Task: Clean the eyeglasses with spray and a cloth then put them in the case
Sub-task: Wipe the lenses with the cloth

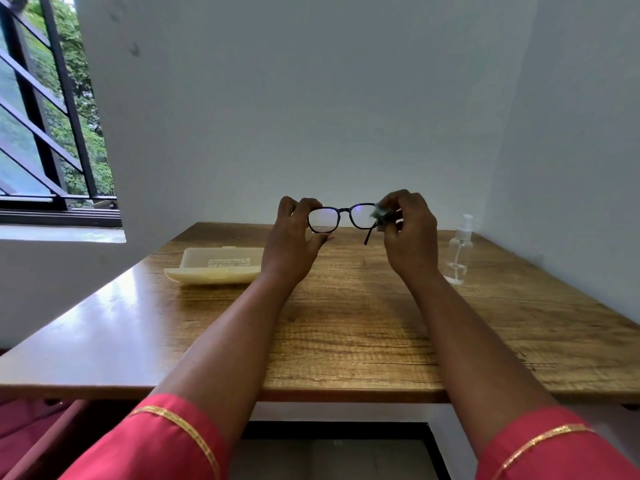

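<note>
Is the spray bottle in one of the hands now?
No, the spray bottle stands on the table, right of the right hand.

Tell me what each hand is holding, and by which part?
The left hand pinches the black-framed eyeglasses by their left rim. The right hand pinches a small greenish cloth against the right lens edge.

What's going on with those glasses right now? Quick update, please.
Left hand holds the glasses up; right hand rubs a cloth on one lens. Case open on table. Nothing in the way.
</note>
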